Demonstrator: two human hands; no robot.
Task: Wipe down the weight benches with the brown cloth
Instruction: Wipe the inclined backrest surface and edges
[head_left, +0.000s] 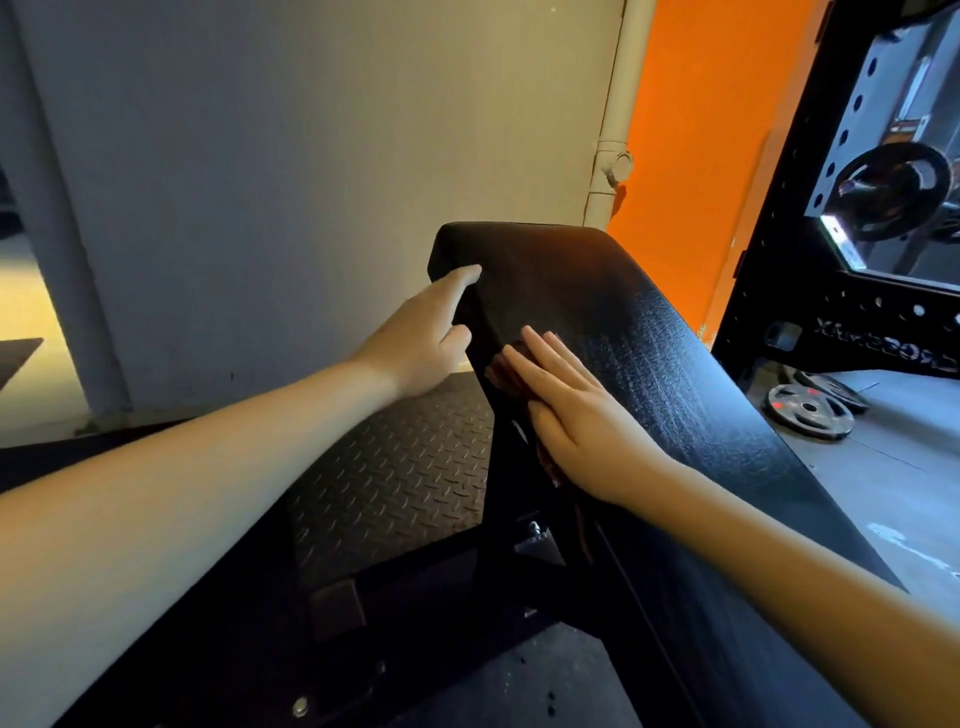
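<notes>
Two bare forearms reach in from the near edge. The right hand lies flat on the brown cloth, fingers straight and pressed together, holding it against the left side of the weight bench pad, about midway up the incline. One cloth shows, mostly covered. It looks soft, light and limp, so a flat palm should drive it better than a pinch. The textured pad looks firm and grippy. The left hand steadies the pad's far left edge, forefinger straight on it, thumb bent against the side. I cannot tell whether the hidden fingers wrap behind. One bench is in view. Two weight plates lie on the floor to the right, below one black rack.
</notes>
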